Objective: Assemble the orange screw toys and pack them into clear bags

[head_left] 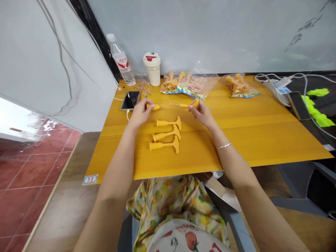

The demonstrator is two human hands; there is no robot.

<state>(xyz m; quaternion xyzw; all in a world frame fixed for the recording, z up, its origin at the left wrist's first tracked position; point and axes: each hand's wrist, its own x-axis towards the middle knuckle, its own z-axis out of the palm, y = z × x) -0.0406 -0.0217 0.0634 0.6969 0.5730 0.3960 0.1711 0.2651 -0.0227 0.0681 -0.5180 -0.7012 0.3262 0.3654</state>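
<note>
Head view over a yellow wooden table [236, 140]; hands apart, both raised above its middle. Left hand [140, 112] pinches a short yellow piece [155, 107]. Right hand [201, 113] pinches the thicker end of a slender yellow rod [182, 105], whose thin tip points toward the short piece, just apart from it. Three flared yellow parts [166, 133] lie side by side just below and between the hands, wide ends to the right. Three clear bags of yellow parts [190, 85] lie along the table's far edge, upper middle to upper right. Upper left: phone [130, 100], water bottle [120, 59], white cup [152, 69]. Lower left corner: label "33" [90, 179]. Right wrist: bracelet [223, 145].
</note>
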